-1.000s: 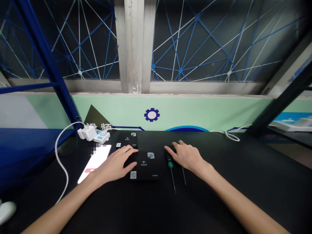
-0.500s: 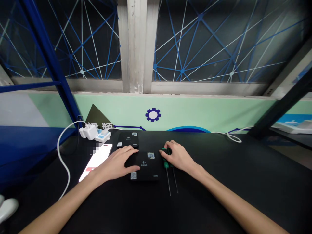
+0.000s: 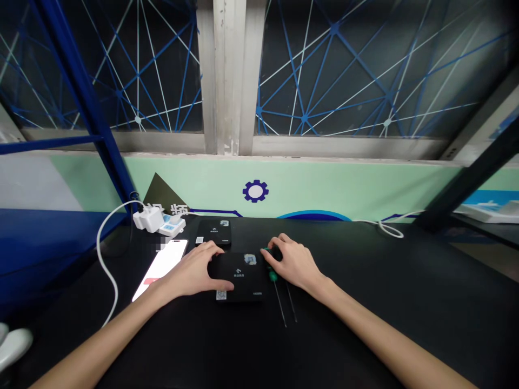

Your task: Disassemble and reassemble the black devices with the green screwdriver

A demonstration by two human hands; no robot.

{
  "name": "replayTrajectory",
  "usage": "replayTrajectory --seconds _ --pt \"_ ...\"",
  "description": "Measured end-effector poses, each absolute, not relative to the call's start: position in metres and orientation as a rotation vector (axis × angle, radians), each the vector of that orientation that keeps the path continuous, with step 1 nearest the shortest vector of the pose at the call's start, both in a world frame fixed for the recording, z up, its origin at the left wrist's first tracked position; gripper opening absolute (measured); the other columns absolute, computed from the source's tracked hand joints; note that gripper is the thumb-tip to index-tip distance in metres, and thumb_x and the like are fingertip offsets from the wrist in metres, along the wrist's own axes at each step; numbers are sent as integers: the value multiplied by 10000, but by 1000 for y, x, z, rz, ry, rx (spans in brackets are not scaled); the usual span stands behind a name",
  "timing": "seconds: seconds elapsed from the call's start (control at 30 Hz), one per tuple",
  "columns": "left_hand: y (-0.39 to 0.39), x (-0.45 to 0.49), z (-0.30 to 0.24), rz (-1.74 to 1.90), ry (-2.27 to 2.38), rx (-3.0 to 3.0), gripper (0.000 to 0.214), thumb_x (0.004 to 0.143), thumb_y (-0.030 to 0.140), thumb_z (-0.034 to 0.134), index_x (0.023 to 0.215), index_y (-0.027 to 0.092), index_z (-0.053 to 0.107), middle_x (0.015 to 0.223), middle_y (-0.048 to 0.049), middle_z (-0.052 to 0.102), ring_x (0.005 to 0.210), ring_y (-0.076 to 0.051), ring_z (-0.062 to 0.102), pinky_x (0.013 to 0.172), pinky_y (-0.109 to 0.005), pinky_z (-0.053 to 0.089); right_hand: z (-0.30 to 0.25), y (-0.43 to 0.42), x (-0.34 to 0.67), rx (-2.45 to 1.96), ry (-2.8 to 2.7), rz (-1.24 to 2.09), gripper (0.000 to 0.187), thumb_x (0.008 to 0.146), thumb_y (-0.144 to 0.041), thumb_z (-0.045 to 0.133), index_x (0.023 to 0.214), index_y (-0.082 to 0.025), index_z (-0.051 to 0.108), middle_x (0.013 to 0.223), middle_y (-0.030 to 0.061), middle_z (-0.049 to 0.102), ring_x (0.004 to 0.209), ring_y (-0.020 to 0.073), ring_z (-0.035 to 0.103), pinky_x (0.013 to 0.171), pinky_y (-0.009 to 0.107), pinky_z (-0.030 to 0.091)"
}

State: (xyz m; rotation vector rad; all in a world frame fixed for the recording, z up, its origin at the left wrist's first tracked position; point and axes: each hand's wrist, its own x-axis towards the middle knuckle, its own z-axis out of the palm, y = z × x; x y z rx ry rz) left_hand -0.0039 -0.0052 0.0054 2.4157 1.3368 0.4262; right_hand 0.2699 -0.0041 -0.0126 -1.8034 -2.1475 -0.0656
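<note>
A flat black set-top box [image 3: 239, 278] with a sticker, a QR code and white print lies on the table. My left hand [image 3: 198, 272] grips its left side, with the thumb at the near left corner and the fingers at the far edge. Just right of the box, two screwdrivers with green-and-black handles lie side by side, shafts pointing toward me. My right hand [image 3: 294, 262] is curled over their handles, with thumb and fingers closed on the left screwdriver [image 3: 273, 276]. Mostly covered by that hand is the right screwdriver [image 3: 291, 303].
Behind the box lies a second black set-top box [image 3: 213, 232]. A lit phone [image 3: 164, 266] is left of my left hand. Further back sit a white power strip with plugs [image 3: 158, 220] and a white cable [image 3: 106, 265]. Another white cable [image 3: 389, 229] lies at the back right.
My right hand has shifted slightly left toward the box, and the left screwdriver's handle has moved left with it. My left fingers have drawn in closer around the box's edge.
</note>
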Motion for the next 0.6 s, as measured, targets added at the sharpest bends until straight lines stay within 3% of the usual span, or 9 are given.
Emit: replayTrajectory --seconds 0.1,0.2,0.3,0.43,0.6 --pt "-4 -5 1 467 1332 2370 712 660 664 757 1209 244 587 1162 -76 631 1047 -313 617 812 -390 514 -9 -5 271 -1771 -2091 -141 342 968 -514 486 922 -214 646 956 55 634 819 229 632 598 294 366" --pt "-4 -5 -1 554 1332 2388 743 643 624 793 1249 259 564 1254 -86 611 1127 -339 583 870 -430 497 -3 -6 274 -1557 -2081 -116 264 972 -437 513 965 -212 652 967 67 660 967 255 597 740 325 447" --pt "-4 -3 1 663 1314 2437 711 657 570 817 1250 273 557 1278 -80 599 1172 -345 553 911 -453 479 2 -9 276 -1279 -2122 76 229 972 -373 538 1105 -222 650 974 64 684 972 240 589 870 369 468" --pt "-3 -2 5 817 1275 2512 622 723 485 817 1236 268 538 1245 -66 607 1128 -313 578 922 -446 474 -2 -13 273 -1108 -2143 268 408 932 -377 629 1319 -258 575 1034 70 687 999 244 599 912 412 479" --pt "-8 -3 9 1076 1138 2628 452 842 405 745 1205 234 534 1206 -76 626 1122 -276 581 947 -418 464 -8 -16 266 -1028 -2019 383 410 932 -349 648 1319 -271 537 976 34 708 981 224 638 933 399 492"
